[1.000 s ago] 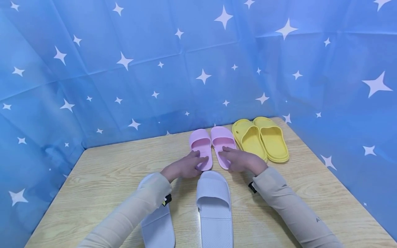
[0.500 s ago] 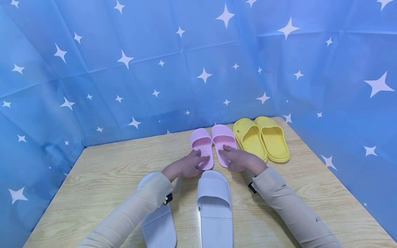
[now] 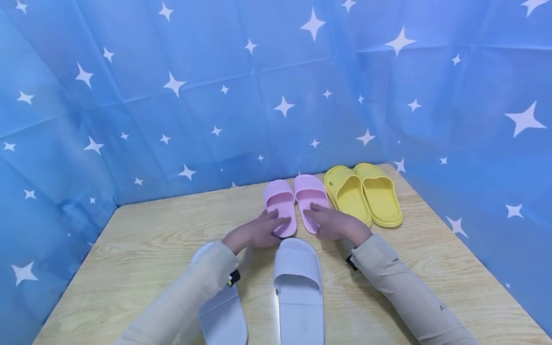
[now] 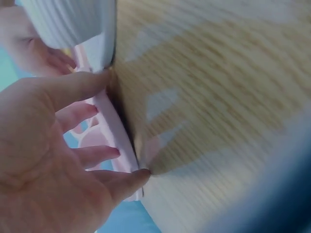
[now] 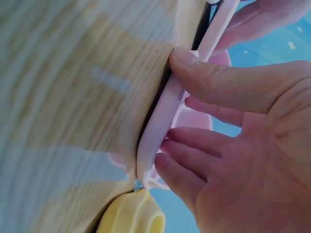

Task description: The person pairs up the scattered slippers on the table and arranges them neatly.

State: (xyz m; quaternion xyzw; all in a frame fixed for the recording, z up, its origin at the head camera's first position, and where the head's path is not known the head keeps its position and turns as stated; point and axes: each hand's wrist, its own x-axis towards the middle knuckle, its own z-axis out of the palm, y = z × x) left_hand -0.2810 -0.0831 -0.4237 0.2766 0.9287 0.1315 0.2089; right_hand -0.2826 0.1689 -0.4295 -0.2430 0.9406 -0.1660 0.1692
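Observation:
In the head view my left hand (image 3: 258,231) touches the heel part of the left pink slipper (image 3: 280,199). The left wrist view shows its fingers spread along the slipper's sole (image 4: 115,124), the thumb at the heel. My right hand (image 3: 334,223) rests likewise on the right pink slipper (image 3: 309,191); in the right wrist view the thumb meets the heel edge, with extended fingers against the sole (image 5: 160,126). The pink pair stands side by side, toes toward the curtain. My hands cover part of both soles.
Yellow clogs (image 3: 385,206) stand right beside the pink pair at the back. Nearer, a lilac-grey slipper (image 3: 300,306) lies behind the left pink heel; its mate (image 3: 224,318) is partly under my left forearm. A blue starry curtain (image 3: 207,96) borders the wooden table (image 3: 151,239).
Both hands stay on the pink slippers almost without moving. Only a slight shift of the head view shows.

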